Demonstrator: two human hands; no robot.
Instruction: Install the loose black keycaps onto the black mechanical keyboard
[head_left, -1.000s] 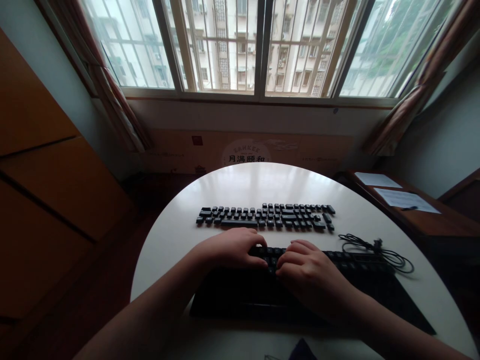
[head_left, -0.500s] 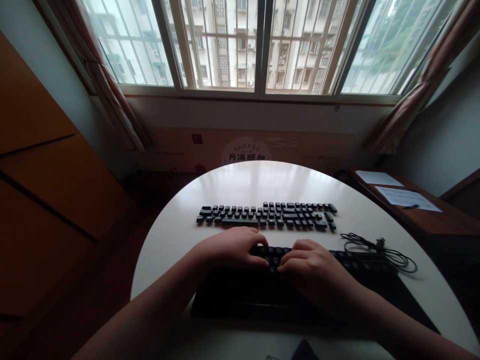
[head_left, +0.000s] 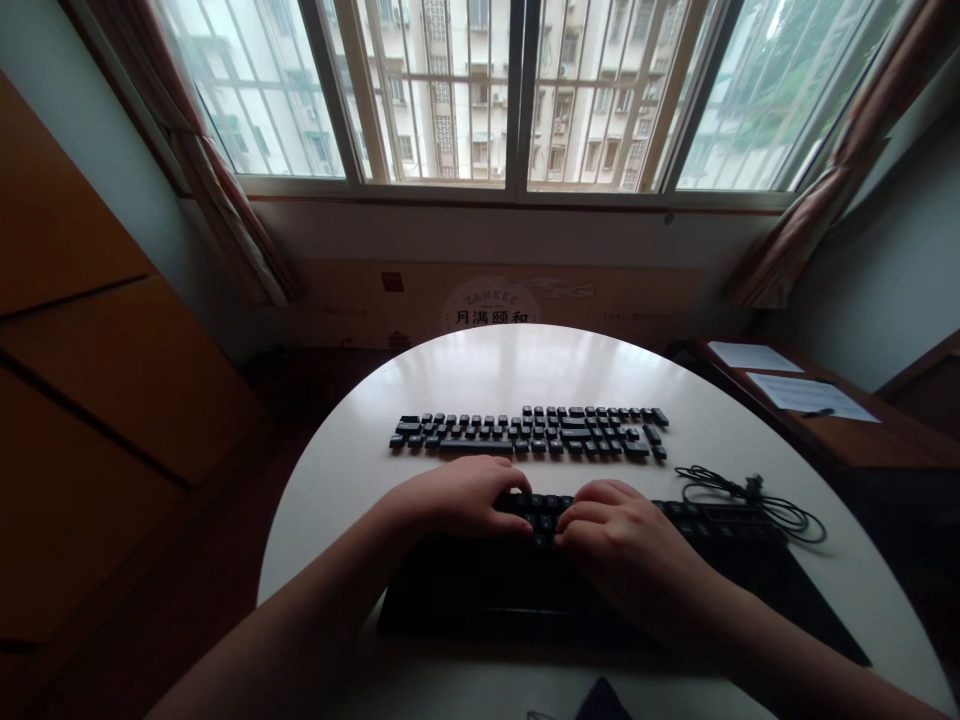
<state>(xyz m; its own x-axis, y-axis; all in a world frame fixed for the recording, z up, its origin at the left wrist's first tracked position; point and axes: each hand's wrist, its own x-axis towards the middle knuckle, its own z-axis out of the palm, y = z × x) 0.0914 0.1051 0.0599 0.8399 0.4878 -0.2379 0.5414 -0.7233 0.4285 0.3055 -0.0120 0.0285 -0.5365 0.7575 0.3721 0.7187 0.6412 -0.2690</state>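
Observation:
A black keyboard (head_left: 487, 590) lies on the round white table (head_left: 330, 470). Keycaps show along its far rows, while its near part is dark with no keycaps that I can make out. My left hand (head_left: 457, 495) grips the keyboard's far left part, thumb over the keys and fingers by the far edge. Close beside it, my right hand (head_left: 611, 525) rests on the keyboard with its fingers curled in a pinch. Whatever is between those fingertips is hidden. Beyond both hands, loose black keycaps (head_left: 574, 435) stand in rows on the table, among them a long space bar (head_left: 476, 447).
A coiled black cable (head_left: 787, 515) lies at the keyboard's far right. At the near edge is a dark blue pointed item (head_left: 602, 700). Papers (head_left: 810, 397) and a pen lie on a brown table at right. A window (head_left: 517, 100) stands ahead.
The whole view has shifted slightly. Both hands stay at nearly the same place on the keyboard, and the loose keycaps look unchanged.

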